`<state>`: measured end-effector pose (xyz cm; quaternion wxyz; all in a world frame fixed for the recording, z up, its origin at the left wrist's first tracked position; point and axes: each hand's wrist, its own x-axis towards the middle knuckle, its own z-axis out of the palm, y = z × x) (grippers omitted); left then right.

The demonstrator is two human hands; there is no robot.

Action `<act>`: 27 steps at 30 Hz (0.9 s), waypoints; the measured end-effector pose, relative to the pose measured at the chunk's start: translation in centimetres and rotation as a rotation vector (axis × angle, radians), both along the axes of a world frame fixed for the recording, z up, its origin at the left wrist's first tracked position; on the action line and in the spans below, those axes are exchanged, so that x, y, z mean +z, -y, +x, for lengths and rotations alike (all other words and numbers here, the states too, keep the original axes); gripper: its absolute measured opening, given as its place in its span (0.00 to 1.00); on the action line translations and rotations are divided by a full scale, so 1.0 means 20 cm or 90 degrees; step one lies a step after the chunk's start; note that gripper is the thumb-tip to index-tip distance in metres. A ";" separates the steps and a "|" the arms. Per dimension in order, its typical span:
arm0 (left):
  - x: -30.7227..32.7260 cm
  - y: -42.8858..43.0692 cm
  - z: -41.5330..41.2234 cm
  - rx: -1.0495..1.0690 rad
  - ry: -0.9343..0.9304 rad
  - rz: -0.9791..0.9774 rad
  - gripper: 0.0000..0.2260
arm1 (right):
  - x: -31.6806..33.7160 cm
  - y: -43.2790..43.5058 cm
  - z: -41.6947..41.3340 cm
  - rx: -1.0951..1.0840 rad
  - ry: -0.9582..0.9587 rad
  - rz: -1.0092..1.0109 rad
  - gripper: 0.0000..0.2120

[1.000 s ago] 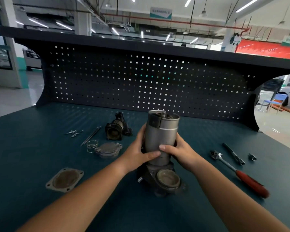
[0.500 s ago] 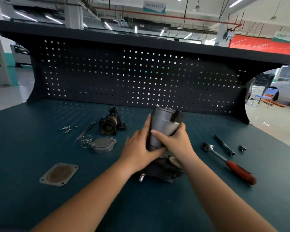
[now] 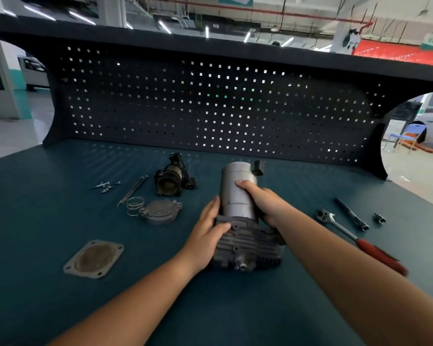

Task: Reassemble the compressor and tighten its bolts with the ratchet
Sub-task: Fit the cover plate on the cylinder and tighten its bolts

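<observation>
Between both hands: compressor; left hand, right hand gripping.

The left grip and right grip clasp the compressor (finned end nearest) on the tabletop; the ratchet lies to its right.

Bright ceiling strip lights, dim bench, wide-angle bending at edges.
</observation>
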<state>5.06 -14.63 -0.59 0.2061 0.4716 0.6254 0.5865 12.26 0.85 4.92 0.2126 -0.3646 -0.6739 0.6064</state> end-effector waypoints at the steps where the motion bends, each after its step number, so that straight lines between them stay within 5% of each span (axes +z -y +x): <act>1: 0.00 -0.01 0.00 0.007 0.025 -0.001 0.25 | 0.00 -0.01 -0.02 0.004 0.018 -0.010 0.29; 11: 0.00 -0.08 -0.01 -0.018 0.314 -0.005 0.21 | -0.02 -0.06 -0.09 0.043 0.202 0.056 0.26; 14: -0.01 -0.04 -0.01 -0.070 0.376 0.016 0.24 | -0.01 -0.08 -0.11 0.088 0.310 0.173 0.26; 17: -0.02 0.00 -0.04 -0.018 0.255 -0.033 0.33 | 0.05 -0.08 -0.14 0.144 0.383 0.300 0.26; 21: -0.04 0.11 0.04 0.045 -0.020 -0.076 0.20 | 0.14 0.00 -0.19 0.286 0.432 0.403 0.19; 25: -0.07 0.17 0.20 -0.065 -0.445 -0.155 0.44 | 0.17 0.14 -0.23 0.478 0.550 0.564 0.40; 27: -0.04 0.21 0.22 -0.046 -0.519 -0.131 0.42 | 0.17 0.17 -0.22 0.533 0.551 0.603 0.43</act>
